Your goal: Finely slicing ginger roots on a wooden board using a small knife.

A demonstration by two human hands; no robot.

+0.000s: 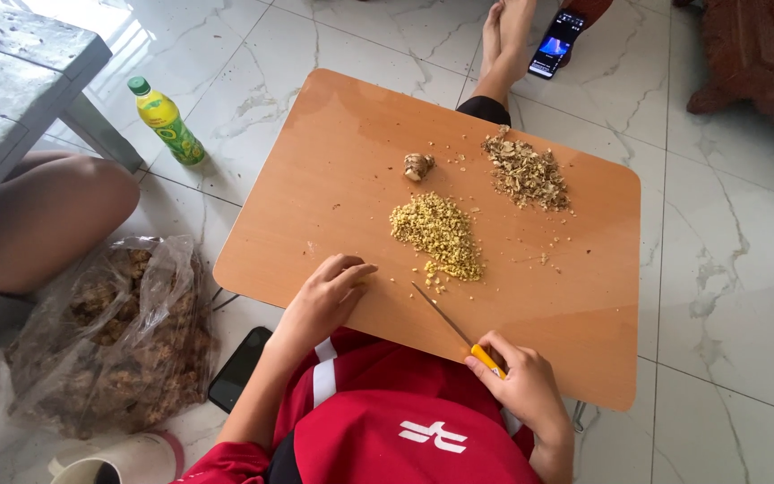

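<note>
Head view: right hand (526, 387) grips knife (459, 333); left hand (326, 296) open (green-capped yellow bottle (167, 121), perhaps juice).

knife handle (487, 359) yellow, in right-hand fingers | chopped pile (436, 235) pale yellow | table (333, 179) orange-brown | shirt (387, 412) red, white stripes

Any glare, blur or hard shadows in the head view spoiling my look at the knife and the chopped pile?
Head view: sharp and evenly lit; the knife and chopped pile read clearly. Glare only on the floor tiles top left, off the wooden board. Soft shadow under the left hand; edges bow slightly.
</note>
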